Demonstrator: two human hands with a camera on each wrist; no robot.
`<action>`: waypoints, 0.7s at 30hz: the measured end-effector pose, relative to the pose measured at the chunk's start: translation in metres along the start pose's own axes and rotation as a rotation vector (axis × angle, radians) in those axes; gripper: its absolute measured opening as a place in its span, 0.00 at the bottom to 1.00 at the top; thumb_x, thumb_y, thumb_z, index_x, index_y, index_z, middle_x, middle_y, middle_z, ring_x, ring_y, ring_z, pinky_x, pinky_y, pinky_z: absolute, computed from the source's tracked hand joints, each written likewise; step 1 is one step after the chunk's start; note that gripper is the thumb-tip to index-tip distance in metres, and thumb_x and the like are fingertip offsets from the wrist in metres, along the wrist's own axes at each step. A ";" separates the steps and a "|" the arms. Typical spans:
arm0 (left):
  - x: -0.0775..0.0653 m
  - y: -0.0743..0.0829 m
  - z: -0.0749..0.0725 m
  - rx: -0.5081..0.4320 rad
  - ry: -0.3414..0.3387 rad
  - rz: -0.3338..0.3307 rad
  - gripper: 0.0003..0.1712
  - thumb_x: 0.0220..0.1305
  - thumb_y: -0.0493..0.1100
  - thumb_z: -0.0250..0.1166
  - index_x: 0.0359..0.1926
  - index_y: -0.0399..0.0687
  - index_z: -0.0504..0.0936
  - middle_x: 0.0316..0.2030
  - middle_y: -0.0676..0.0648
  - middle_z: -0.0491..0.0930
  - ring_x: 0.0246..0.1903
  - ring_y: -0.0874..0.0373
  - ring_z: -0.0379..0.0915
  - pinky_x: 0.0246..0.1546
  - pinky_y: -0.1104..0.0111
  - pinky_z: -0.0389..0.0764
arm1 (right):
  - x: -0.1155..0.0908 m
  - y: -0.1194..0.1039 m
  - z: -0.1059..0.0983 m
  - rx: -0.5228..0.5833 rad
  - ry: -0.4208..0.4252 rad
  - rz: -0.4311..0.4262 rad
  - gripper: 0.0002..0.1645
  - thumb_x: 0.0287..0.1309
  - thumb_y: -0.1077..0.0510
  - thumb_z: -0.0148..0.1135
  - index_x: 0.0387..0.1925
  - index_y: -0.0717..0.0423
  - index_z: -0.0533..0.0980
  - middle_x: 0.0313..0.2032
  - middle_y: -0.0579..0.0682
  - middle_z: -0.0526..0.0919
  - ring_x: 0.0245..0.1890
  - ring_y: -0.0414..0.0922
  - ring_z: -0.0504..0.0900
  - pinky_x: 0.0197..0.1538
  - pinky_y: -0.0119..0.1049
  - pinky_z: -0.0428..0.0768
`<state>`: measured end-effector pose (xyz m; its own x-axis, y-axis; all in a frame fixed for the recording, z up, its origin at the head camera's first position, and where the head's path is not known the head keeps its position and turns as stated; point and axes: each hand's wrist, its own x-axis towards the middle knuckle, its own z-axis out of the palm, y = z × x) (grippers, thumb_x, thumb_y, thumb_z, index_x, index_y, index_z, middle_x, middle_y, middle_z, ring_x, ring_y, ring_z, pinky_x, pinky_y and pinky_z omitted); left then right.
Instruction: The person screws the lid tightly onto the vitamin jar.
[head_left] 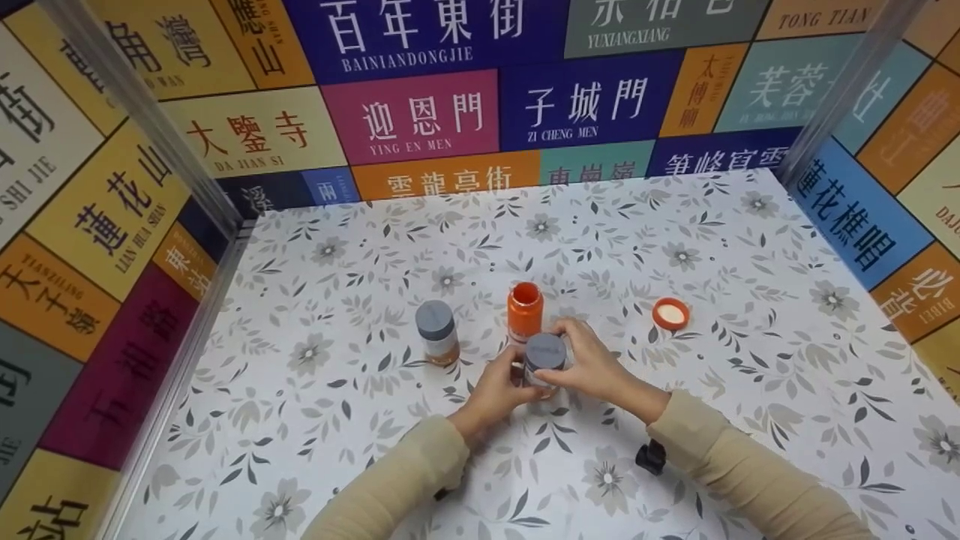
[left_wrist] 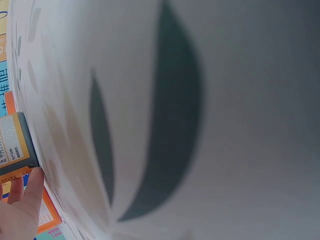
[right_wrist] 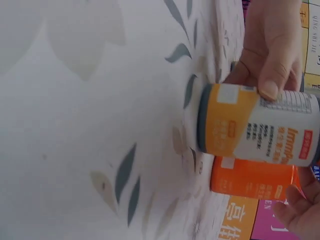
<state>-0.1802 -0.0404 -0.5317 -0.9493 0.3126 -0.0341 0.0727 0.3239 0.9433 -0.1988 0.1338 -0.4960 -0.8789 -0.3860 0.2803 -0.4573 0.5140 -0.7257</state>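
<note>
A supplement bottle with a grey lid (head_left: 546, 351) and a white-and-yellow label (right_wrist: 255, 125) stands upright on the table between both hands. My left hand (head_left: 497, 388) holds its lower body, thumb across the near side. My right hand (head_left: 589, 365) grips around the lid from the right, thumb in front and fingers behind. Just behind stands an orange bottle (head_left: 525, 315) with its mouth uncovered. To the left is a second grey-lidded bottle (head_left: 437, 334). In the left wrist view, the held bottle (left_wrist: 15, 142) shows only at the edge, beside my left fingers.
An orange cap (head_left: 670, 313) lies inside-up on the table to the right. Leaf-and-flower patterned cloth covers the table (head_left: 360, 450). Panels with colourful place-name signs (head_left: 427, 116) rise at the back and both sides.
</note>
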 end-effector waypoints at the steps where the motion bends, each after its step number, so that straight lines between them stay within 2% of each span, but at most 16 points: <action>1: 0.000 -0.001 0.000 -0.001 0.003 0.011 0.28 0.46 0.37 0.70 0.50 0.45 0.70 0.45 0.49 0.75 0.42 0.55 0.72 0.44 0.67 0.76 | -0.001 -0.001 0.002 -0.004 0.017 0.021 0.33 0.34 0.54 0.76 0.41 0.61 0.67 0.40 0.52 0.72 0.43 0.48 0.69 0.47 0.43 0.69; 3: 0.000 -0.002 0.001 -0.004 0.005 0.028 0.28 0.46 0.37 0.70 0.50 0.44 0.70 0.45 0.48 0.75 0.42 0.54 0.73 0.43 0.66 0.77 | -0.002 -0.004 0.004 -0.008 0.042 0.059 0.34 0.32 0.54 0.76 0.40 0.62 0.67 0.39 0.53 0.71 0.43 0.49 0.69 0.46 0.43 0.68; 5: 0.000 -0.001 0.001 -0.003 0.004 0.032 0.28 0.47 0.38 0.70 0.50 0.44 0.70 0.45 0.47 0.76 0.42 0.53 0.73 0.42 0.68 0.77 | -0.003 -0.006 0.004 -0.008 0.030 0.101 0.37 0.32 0.53 0.77 0.41 0.63 0.66 0.40 0.55 0.71 0.44 0.50 0.68 0.47 0.43 0.68; 9: 0.000 0.000 0.001 0.013 0.001 0.021 0.27 0.48 0.41 0.71 0.50 0.45 0.71 0.44 0.49 0.76 0.42 0.56 0.73 0.42 0.71 0.76 | -0.002 -0.008 -0.007 0.046 -0.097 0.116 0.50 0.34 0.51 0.76 0.56 0.68 0.60 0.52 0.62 0.69 0.54 0.56 0.66 0.58 0.52 0.65; 12: 0.002 -0.001 0.001 0.031 0.001 0.022 0.28 0.47 0.42 0.71 0.50 0.46 0.70 0.44 0.49 0.76 0.42 0.57 0.72 0.45 0.69 0.76 | 0.000 -0.006 -0.022 0.082 -0.241 0.023 0.54 0.41 0.54 0.72 0.65 0.67 0.53 0.61 0.64 0.62 0.62 0.59 0.58 0.63 0.58 0.57; 16: 0.003 -0.003 0.001 0.038 0.005 0.038 0.30 0.46 0.41 0.72 0.50 0.45 0.70 0.43 0.47 0.75 0.41 0.55 0.73 0.46 0.64 0.76 | 0.005 -0.003 -0.037 0.083 -0.389 -0.151 0.43 0.52 0.59 0.63 0.66 0.66 0.54 0.65 0.65 0.58 0.65 0.61 0.54 0.64 0.59 0.53; 18: 0.004 -0.003 0.001 0.034 0.007 0.044 0.29 0.45 0.41 0.72 0.50 0.44 0.70 0.43 0.46 0.75 0.41 0.54 0.73 0.46 0.62 0.76 | 0.006 -0.001 -0.040 0.066 -0.428 -0.191 0.38 0.56 0.59 0.59 0.65 0.65 0.56 0.65 0.64 0.58 0.65 0.61 0.54 0.64 0.58 0.53; 21: 0.004 -0.002 0.000 0.040 0.006 0.041 0.29 0.45 0.41 0.72 0.49 0.44 0.70 0.43 0.47 0.75 0.42 0.55 0.72 0.46 0.63 0.76 | 0.006 0.000 -0.038 0.037 -0.426 -0.190 0.35 0.59 0.56 0.57 0.65 0.65 0.58 0.64 0.65 0.60 0.65 0.61 0.55 0.64 0.58 0.54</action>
<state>-0.1836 -0.0396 -0.5339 -0.9472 0.3206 0.0065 0.1235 0.3460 0.9301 -0.2091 0.1608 -0.4700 -0.6422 -0.7547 0.1337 -0.5930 0.3787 -0.7105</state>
